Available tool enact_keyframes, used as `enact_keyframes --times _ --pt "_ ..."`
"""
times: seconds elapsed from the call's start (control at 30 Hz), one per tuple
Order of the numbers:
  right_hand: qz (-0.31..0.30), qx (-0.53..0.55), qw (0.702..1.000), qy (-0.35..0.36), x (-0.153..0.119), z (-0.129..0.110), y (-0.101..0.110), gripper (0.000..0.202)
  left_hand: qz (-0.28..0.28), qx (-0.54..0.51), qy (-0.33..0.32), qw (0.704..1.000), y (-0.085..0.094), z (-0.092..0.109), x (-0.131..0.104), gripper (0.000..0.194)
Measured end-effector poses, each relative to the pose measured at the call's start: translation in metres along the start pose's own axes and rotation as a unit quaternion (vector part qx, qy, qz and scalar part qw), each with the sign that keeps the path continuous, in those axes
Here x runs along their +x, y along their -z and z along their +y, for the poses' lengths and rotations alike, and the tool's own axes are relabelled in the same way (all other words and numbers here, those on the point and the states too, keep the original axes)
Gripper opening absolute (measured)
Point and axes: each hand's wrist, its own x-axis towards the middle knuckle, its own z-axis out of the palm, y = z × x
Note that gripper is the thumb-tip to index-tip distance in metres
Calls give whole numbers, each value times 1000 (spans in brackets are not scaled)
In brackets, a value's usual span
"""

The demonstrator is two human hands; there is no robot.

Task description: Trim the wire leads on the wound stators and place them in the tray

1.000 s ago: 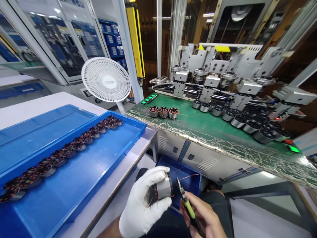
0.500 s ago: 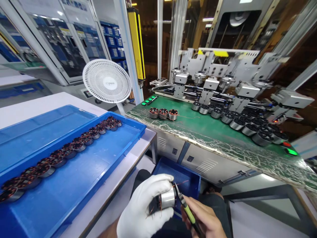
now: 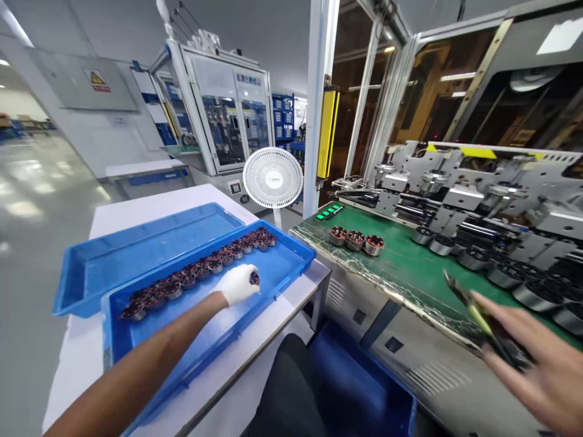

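My left hand point(image 3: 237, 285), in a white glove, is closed on a wound motor stator point(image 3: 254, 278) over the blue tray point(image 3: 273, 291) on the left table. Beside it in that tray lies a long double row of wound stators point(image 3: 189, 276) with copper windings. My bare right hand point(image 3: 523, 352), blurred by motion, holds cutting pliers point(image 3: 473, 306) with green and black handles above the front edge of the green bench point(image 3: 405, 267). Three stators with copper wire point(image 3: 356, 240) stand on that bench.
Several black-topped metal rings point(image 3: 505, 271) line the right of the bench, before the machine fixtures point(image 3: 464, 197). A second blue tray point(image 3: 146, 255) lies behind the first. A white fan point(image 3: 273, 178) stands between tables. Below is a blue bin point(image 3: 364, 376).
My left hand has moved from my lap to the tray with the stator. My right hand has moved away to the right with the pliers, over the bench edge. The view has turned left.
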Motion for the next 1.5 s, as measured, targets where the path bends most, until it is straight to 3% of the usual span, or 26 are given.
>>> enact_keyframes --times 0.13,0.27,0.37,0.43,0.67,0.77,0.87,1.0,1.1,1.2,1.3,1.4,1.5 --pt "5 -26 994 -105 58 30 -13 67 -6 12 68 998 -23 -30 73 27" --pt "2 -31 994 -108 63 39 -29 61 73 -17 128 989 -47 -40 108 35" --pt "11 -40 994 -102 56 45 -35 69 134 -44 170 975 -63 -41 125 40" --pt "10 -44 993 -110 54 48 -36 75 139 -63 169 974 -74 -40 133 38" --pt "-7 -52 991 -127 58 40 -32 77 88 -119 50 988 -91 -42 134 29" --pt "-8 -54 991 -121 60 34 -29 72 100 -140 47 984 -79 -34 129 27" --pt "-1 -53 993 -107 62 31 -30 64 157 -150 41 975 -44 -12 125 27" --pt "24 -17 993 -116 63 25 -36 53 242 -131 -67 959 23 48 111 44" --pt "43 10 990 -136 63 19 -35 42 224 -113 -205 946 51 103 98 56" --pt "35 2 990 -137 65 11 -28 34 108 -127 -302 938 55 149 99 85" --pt "23 -25 990 -133 64 8 -25 33 29 -182 -316 931 50 174 112 92" --pt "26 -27 992 -119 62 11 -24 31 39 -229 -299 926 46 172 114 79" --pt "73 5 992 -102 62 13 -22 33 111 -241 -275 924 47 157 81 70"
